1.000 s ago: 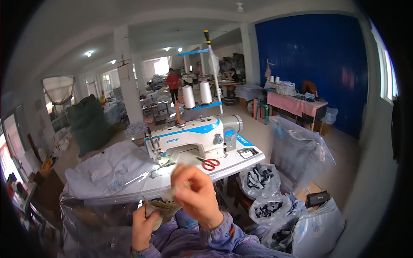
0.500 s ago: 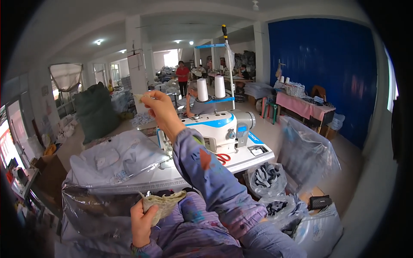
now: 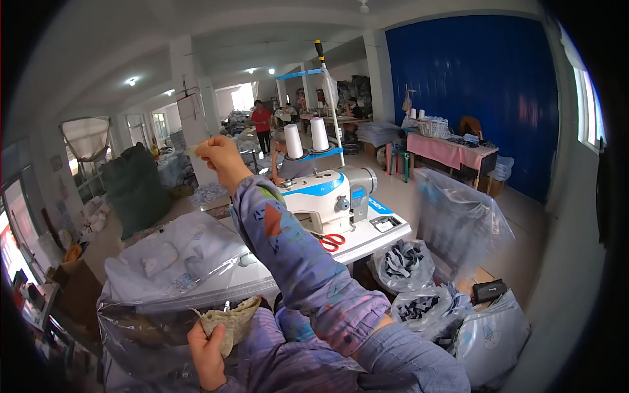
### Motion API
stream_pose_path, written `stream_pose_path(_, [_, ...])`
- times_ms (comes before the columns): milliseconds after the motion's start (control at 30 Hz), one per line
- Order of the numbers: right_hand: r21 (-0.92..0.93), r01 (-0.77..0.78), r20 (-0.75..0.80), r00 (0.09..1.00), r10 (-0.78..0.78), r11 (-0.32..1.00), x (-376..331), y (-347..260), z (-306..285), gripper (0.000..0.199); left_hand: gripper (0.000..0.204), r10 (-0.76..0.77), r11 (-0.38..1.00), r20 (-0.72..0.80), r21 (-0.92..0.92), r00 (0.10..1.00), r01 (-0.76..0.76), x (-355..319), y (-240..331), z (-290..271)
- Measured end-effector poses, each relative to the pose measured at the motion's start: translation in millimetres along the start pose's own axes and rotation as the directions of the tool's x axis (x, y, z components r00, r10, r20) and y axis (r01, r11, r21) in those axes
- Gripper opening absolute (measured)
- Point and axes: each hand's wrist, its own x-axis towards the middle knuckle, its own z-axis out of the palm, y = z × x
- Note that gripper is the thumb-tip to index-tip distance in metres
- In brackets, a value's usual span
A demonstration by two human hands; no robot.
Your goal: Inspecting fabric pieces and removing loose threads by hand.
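My left hand (image 3: pixel 208 354), low in front of my lap, is closed on a thin, folded flatbread (image 3: pixel 237 319), yellowish-green with a ragged edge. My right arm reaches forward and up to the left. At its end, my right hand (image 3: pixel 224 160) pinches a small pale torn piece (image 3: pixel 194 150) between thumb and fingers, well apart from the flatbread. Beyond my right sleeve stands a white and blue sewing machine (image 3: pixel 321 200) on its table. Red-handled scissors (image 3: pixel 332 242) lie beside the machine, touched by neither hand.
Plastic-wrapped light garments (image 3: pixel 173 245) cover the table's left part. Two white thread cones (image 3: pixel 319 134) stand behind the machine. Bags of dark fabric strips (image 3: pixel 401 265) sit at my right. A person in red (image 3: pixel 261 121) stands farther back; another is partly hidden behind the machine.
The view has turned slightly right, so the room shifts left. My right hand stays raised with the small piece, and my left hand still holds the flatbread, now tipped more upright.
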Motion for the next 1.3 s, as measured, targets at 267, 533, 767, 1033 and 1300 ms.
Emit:
stream_pose_path(267, [0.017,0.044,0.065,0.997,-0.045,0.999,7,0,1,0.012,0.031,0.034,0.999,-0.004,-0.016,0.999,-0.034,-2,2,0])
stream_pose_path(533, [0.042,0.027,0.021,0.999,-0.028,0.999,1,-8,1,0.01,0.033,0.045,0.999,0.007,-0.03,0.999,-0.045,-4,3,4])
stream_pose_path(767, [0.041,0.015,0.038,0.999,-0.017,0.999,-9,-20,-8,0.009,0.036,0.01,1.0,0.027,-0.009,1.0,-0.01,-4,8,11])
stream_pose_path(1033, [0.442,-0.022,0.191,0.979,-0.07,0.897,-73,-70,15,0.012,0.034,0.016,1.0,0.035,-0.016,0.999,-0.015,-3,-1,-2])
stream_pose_path(1300, [0.622,0.489,0.158,0.688,-0.709,0.612,-315,-122,-21,0.013,0.028,-0.002,1.0,0.099,-0.005,0.995,0.003,1,-8,6])
